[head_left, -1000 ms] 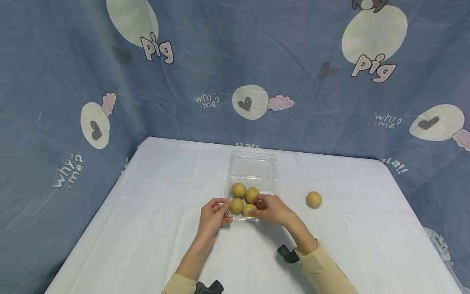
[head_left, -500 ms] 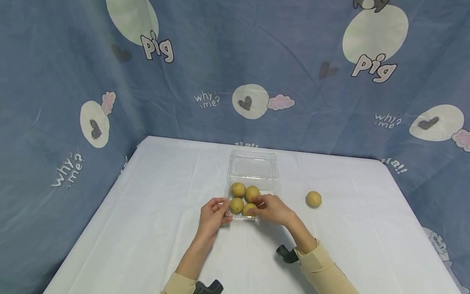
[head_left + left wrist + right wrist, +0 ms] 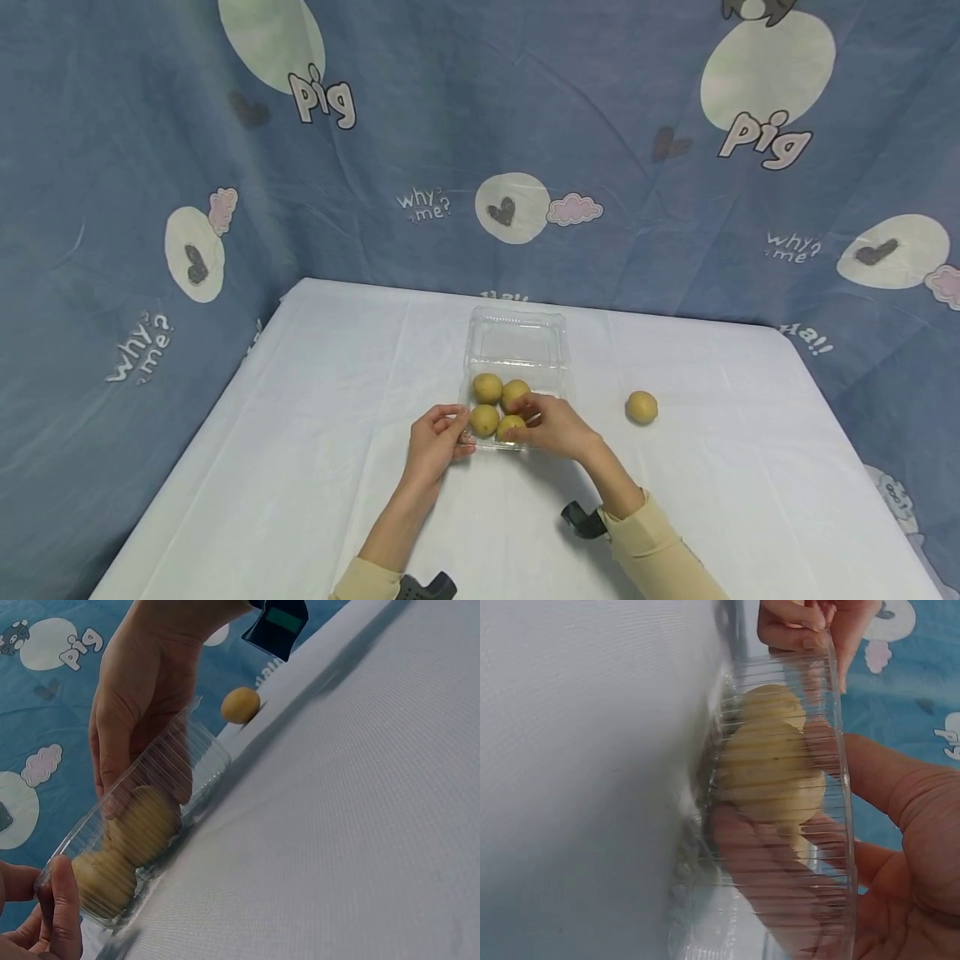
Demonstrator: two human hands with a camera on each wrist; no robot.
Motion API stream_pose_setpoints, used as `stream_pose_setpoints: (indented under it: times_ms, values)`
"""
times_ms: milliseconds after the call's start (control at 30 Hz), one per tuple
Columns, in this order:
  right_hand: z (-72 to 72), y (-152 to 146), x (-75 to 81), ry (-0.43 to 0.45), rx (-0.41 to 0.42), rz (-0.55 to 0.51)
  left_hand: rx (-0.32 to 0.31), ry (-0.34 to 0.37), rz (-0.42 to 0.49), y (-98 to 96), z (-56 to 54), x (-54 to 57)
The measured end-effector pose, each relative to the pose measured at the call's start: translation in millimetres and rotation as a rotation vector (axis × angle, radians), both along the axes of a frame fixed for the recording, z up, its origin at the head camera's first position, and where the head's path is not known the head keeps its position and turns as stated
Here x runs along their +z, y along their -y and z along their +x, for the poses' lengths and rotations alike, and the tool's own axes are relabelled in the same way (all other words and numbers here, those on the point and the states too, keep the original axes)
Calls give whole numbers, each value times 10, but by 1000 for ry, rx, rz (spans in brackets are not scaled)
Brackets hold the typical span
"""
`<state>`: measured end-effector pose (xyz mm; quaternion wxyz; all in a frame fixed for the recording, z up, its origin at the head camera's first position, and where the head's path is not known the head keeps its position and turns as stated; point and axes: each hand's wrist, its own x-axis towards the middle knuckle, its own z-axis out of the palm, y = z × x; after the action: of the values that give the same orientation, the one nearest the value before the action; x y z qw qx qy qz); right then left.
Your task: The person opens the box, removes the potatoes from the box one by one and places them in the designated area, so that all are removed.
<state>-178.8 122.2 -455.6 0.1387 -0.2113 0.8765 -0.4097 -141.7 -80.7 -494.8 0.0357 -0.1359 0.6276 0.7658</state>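
Note:
A clear plastic clamshell box (image 3: 551,384) lies with its lid (image 3: 517,340) folded back. Several round yellow fruits sit inside, including a back-left fruit (image 3: 487,388) and a front-left fruit (image 3: 483,420). My left hand (image 3: 431,447) pinches the box's front-left rim between thumb and fingers, as the left wrist view also shows. My right hand (image 3: 558,428) reaches into the box from the right. Its thumb and fingers grip the front-right fruit (image 3: 510,427), seen through the ribbed wall (image 3: 776,776) in the right wrist view. Part of that fruit is covered by the fingers.
Another yellow fruit (image 3: 641,407) lies alone on the white tablecloth (image 3: 735,467), right of the box. A blue printed curtain (image 3: 630,167) hangs behind the table and down its left side.
Almost nothing differs. Both hands keep their places at the box, and the fruits stay where they were; the right forearm shifts very slightly left.

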Motion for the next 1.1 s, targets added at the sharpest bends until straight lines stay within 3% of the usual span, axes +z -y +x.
stream_pose_setpoints:
  times_ms: [467, 667, 1100]
  values:
    - [6, -79, -12, 2, 69, -91, -15, 2, 32, 9, 8, 43]
    - [20, -95, -7, -11, 52, -134, -6, 7, 17, 6, -3, 14]
    - [19, -122, -25, 60, -30, -204, -1, 15, 2, 2, -8, -10]
